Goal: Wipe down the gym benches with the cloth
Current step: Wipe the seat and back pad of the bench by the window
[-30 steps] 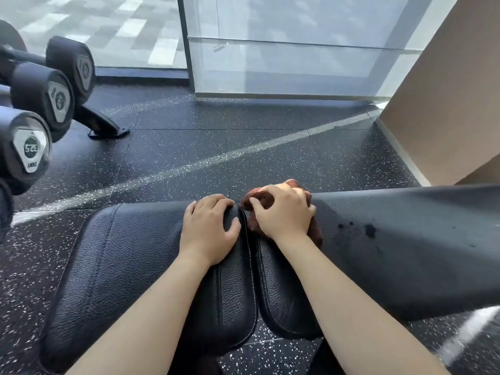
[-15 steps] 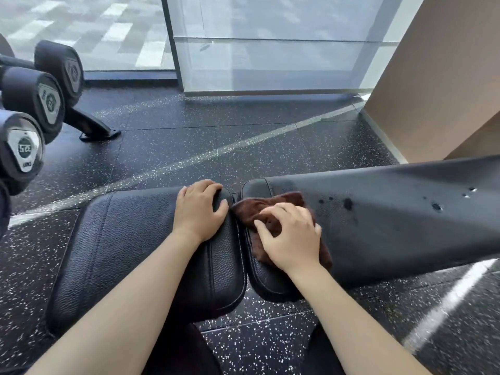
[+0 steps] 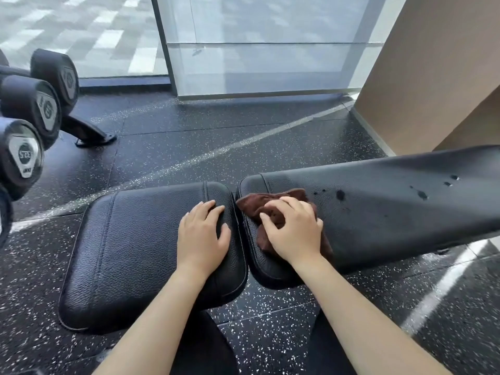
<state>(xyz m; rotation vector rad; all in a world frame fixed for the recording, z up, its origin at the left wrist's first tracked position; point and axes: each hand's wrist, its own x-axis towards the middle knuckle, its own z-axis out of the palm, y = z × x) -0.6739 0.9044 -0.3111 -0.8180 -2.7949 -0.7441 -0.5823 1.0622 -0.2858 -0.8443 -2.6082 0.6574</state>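
A black padded gym bench fills the middle of the head view, with a seat pad (image 3: 130,247) on the left and a long back pad (image 3: 392,207) running to the right. A brown cloth (image 3: 254,205) lies bunched on the near end of the back pad. My right hand (image 3: 293,230) presses on the cloth with curled fingers gripping it. My left hand (image 3: 203,235) rests flat on the seat pad's right edge, fingers apart, holding nothing. Dark wet spots (image 3: 340,194) dot the back pad to the right of the cloth.
A rack of black dumbbells (image 3: 23,155) stands at the left, its foot (image 3: 92,136) on the speckled black rubber floor (image 3: 216,136). A glass wall (image 3: 257,44) runs along the back. A tan wall (image 3: 433,71) rises at the right, behind the bench.
My right hand has dragged the cloth from the pad's far edge toward me and slightly right along the back pad. My left hand has stayed on the seat pad.
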